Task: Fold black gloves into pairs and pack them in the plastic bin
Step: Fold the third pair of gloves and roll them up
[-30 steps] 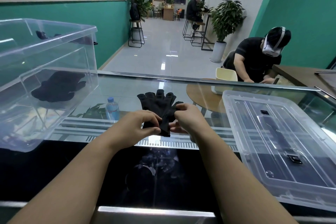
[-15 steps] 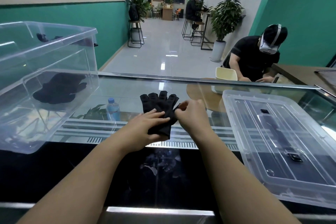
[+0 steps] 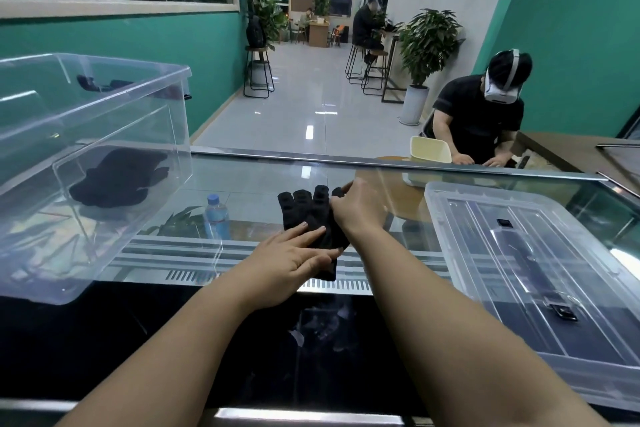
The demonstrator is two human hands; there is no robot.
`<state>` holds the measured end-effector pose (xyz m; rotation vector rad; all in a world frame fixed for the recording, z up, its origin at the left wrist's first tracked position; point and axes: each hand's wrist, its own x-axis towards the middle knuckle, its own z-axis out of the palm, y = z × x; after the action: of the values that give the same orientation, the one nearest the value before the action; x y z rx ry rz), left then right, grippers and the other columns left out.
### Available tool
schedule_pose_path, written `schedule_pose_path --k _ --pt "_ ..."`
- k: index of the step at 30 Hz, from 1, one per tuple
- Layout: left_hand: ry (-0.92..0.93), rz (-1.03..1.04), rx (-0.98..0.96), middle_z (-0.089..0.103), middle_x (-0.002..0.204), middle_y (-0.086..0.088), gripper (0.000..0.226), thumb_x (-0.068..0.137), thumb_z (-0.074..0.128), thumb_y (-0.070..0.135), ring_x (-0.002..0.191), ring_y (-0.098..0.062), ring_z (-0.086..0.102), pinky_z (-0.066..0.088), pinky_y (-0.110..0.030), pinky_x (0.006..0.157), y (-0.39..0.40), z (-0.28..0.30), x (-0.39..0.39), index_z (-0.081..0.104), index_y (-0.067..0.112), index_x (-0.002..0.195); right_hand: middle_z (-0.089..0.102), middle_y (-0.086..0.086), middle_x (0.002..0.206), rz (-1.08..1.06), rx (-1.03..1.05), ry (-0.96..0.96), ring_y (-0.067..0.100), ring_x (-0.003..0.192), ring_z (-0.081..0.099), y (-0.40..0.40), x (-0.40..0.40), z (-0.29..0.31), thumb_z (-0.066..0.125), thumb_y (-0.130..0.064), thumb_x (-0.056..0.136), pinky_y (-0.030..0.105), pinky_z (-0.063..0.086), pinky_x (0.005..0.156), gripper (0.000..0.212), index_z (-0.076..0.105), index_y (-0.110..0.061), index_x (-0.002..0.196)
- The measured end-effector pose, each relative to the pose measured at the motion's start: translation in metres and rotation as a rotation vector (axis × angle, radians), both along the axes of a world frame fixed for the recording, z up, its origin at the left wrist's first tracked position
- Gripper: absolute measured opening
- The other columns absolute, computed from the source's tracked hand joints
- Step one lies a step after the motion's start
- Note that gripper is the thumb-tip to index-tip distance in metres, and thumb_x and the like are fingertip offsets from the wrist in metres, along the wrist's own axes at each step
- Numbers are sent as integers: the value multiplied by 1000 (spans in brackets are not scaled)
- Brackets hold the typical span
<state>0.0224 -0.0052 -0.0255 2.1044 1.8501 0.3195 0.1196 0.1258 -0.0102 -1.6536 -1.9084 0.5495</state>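
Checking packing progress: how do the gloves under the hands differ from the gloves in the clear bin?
The gloves on the glass counter lie flat with fingers spread away from the person, the left hand pressing on them and the right hand at their fingertips. The gloves in the plastic bin sit bunched in a heap, untouched. Both are black.

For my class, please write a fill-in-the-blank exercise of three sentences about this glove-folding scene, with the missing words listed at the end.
1. The left hand presses flat on the black gloves lying on the ____ countertop.
2. The clear plastic bin with gloves already inside stands to the person's ____.
3. The bin's lid lies to the person's ____, past the right hand.

Missing words: glass; left; right
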Motion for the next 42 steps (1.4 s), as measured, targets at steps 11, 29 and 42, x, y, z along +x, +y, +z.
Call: schedule_pose_path --k 11,29,42 --pt "-221 225 219 26 153 14 43 99 28 37 144 -6 14 2 -37 117 17 16 -4 37 29 141 54 9 67 39 -22 -77 23 58 47 -11 34 9 51 -21 88 27 34 50 31 46 -7 61" --pt "72 220 73 4 159 9 59 94 23 49 146 -13 -3 -2 -43 118 24 -7 34 12 29 149 42 3 51 218 -284 -39 19 52 40 -43 46 11 56 -11 77 25 28 48 30 40 -11 52" --pt "-178 278 166 40 148 8 69 95 43 29 139 -10 28 16 -33 113 28 -2 23 0 19 149 60 -9 73 243 -23 215 11 70 62 -57 57 2 63 -17 82 20 48 63 14 64 -21 95"
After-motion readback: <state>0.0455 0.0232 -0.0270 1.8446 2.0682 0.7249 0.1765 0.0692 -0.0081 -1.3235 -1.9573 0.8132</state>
